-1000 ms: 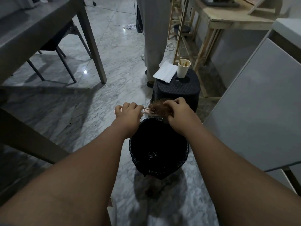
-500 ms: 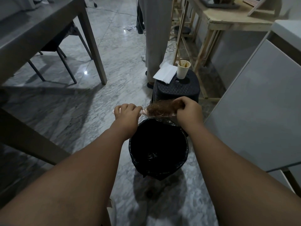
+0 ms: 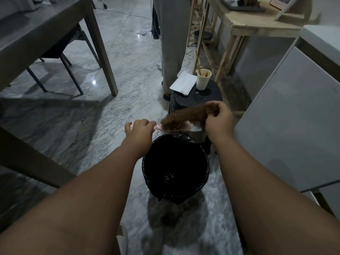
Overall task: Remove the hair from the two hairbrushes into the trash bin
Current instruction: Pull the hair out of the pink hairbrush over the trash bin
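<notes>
Above the open trash bin (image 3: 175, 162), lined with a black bag, we hold a hairbrush (image 3: 170, 126) level between both hands. Our left hand (image 3: 140, 129) is closed in a fist around the pale handle, so its grip is fully wrapped on the brush. Our right hand (image 3: 218, 116) pinches one end of a brown mat of hair (image 3: 187, 115), fingers folded tight over it, slightly higher than the brush and off to its right. The hair stretches from that pinch back down to the bristles, where its near end looks caught.

We judge the step in hand is peeling the mat free. To do it well, we would keep the left grip steady and pull with the right along the bristles, away from the handle, so the hair lifts as one sheet instead of tearing. Both hands sit at the far edge of the bin, so the right grip should come back over the opening before letting go.

The hair is a dense, felted, reddish-brown strip, fuzzy at the edges. The brush head is mostly hidden beneath it. We cannot see a second brush. Beyond the right grip a dark stool (image 3: 196, 96) carries a paper cup (image 3: 203, 80).
</notes>
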